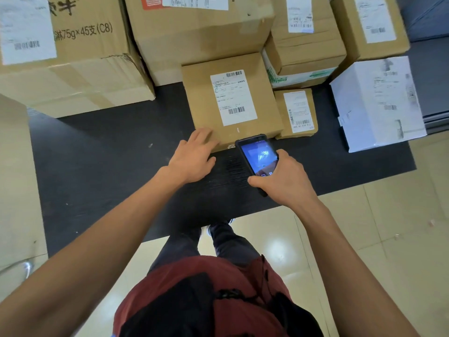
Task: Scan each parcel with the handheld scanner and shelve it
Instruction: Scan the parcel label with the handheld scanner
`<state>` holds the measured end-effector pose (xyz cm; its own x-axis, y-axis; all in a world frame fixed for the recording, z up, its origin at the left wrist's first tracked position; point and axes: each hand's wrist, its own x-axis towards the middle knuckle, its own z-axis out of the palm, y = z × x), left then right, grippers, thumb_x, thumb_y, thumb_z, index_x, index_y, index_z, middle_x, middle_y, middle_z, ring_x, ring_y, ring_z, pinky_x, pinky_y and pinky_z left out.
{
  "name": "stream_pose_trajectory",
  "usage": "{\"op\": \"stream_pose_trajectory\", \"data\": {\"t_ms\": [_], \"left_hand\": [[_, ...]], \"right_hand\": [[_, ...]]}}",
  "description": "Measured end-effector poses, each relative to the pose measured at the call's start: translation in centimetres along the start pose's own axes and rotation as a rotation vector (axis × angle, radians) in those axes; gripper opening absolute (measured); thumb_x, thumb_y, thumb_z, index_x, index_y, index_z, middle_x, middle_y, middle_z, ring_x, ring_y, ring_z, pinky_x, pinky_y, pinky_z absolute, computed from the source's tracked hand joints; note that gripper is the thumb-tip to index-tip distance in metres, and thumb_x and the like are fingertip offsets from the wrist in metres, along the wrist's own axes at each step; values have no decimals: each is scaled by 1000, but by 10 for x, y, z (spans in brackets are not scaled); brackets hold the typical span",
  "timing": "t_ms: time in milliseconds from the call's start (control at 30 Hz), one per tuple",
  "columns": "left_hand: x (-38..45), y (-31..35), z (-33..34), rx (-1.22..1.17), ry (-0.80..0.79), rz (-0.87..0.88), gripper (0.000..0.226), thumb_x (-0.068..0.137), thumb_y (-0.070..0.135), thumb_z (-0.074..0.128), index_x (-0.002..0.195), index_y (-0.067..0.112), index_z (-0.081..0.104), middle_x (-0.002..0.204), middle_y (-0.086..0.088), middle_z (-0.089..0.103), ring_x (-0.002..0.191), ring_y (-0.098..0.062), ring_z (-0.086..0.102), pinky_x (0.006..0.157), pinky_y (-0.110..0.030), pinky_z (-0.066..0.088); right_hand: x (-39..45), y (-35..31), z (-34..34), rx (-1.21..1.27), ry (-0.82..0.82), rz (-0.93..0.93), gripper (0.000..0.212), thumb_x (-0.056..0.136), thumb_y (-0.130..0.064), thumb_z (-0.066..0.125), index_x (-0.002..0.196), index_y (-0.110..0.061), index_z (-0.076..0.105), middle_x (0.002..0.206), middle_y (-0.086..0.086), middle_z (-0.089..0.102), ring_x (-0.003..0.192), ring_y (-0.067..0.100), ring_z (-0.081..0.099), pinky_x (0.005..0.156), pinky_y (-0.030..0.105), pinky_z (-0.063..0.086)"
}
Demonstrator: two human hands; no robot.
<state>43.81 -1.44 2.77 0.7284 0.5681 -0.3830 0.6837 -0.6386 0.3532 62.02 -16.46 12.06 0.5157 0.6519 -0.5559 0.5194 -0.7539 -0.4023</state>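
Note:
A flat brown cardboard parcel (206, 98) with a white barcode label lies on the black floor mat (109, 154), in the middle of the view. My left hand (194, 155) rests with straight fingers on the parcel's near left corner. My right hand (283, 178) grips the black handheld scanner (257, 155), whose lit screen faces up. The scanner's far end points at the parcel's near edge.
Several more cardboard parcels crowd the far side: a big one (73, 76) at the left, a large one (199, 40) behind, a small one (297, 113) beside the flat parcel, and a white one (376, 103) at the right. Beige tiled floor (364, 239) surrounds the mat.

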Motion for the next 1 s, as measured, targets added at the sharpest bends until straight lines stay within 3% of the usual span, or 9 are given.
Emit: {"op": "stream_pose_trajectory", "data": {"t_ms": [100, 333, 567, 667, 800, 1000], "left_hand": [[0, -1, 0, -5, -6, -1, 54, 99, 33, 53, 151, 23, 41, 164, -7, 19, 151, -28, 15, 110, -58, 37], [-1, -3, 1, -21, -13, 2, 55, 99, 32, 53, 151, 22, 39, 164, -6, 16, 152, -27, 12, 109, -58, 39], [-3, -4, 2, -56, -4, 15, 57, 99, 32, 54, 153, 22, 37, 166, -6, 15, 154, -26, 6, 111, -58, 36], [-5, -4, -1, -116, 36, 24, 52, 100, 29, 54, 150, 21, 43, 165, -7, 24, 154, -27, 12, 112, -57, 36], [-15, -13, -7, -273, 149, -18, 49, 100, 26, 54, 148, 23, 47, 159, -3, 37, 150, -24, 24, 116, -54, 35], [-41, -39, -21, -479, 303, -155, 44, 101, 25, 56, 145, 24, 51, 151, 3, 49, 142, -15, 36, 118, -31, 29]], "right_hand": [[-1, -3, -1, -8, 6, 12, 63, 65, -45, 81, 112, -16, 51, 93, -8, 56, 87, 13, 59, 69, 35, 52], [-3, -4, -3, -11, 9, 44, 53, 65, -42, 81, 103, -19, 51, 89, -11, 57, 81, 8, 57, 65, 33, 49], [-3, -7, 2, -32, 1, 39, 52, 66, -42, 80, 103, -21, 50, 97, -7, 58, 91, 14, 60, 76, 41, 56], [-3, -9, 8, -50, 9, 28, 60, 67, -41, 80, 113, -21, 47, 102, -4, 52, 100, 21, 56, 83, 47, 57], [-2, -9, 22, -68, 18, -7, 85, 70, -40, 81, 139, -16, 38, 123, 3, 51, 115, 24, 51, 88, 49, 56], [-1, -16, 64, -29, 41, -108, 100, 71, -41, 84, 151, -18, 28, 133, 3, 47, 122, 20, 44, 92, 38, 50]]}}
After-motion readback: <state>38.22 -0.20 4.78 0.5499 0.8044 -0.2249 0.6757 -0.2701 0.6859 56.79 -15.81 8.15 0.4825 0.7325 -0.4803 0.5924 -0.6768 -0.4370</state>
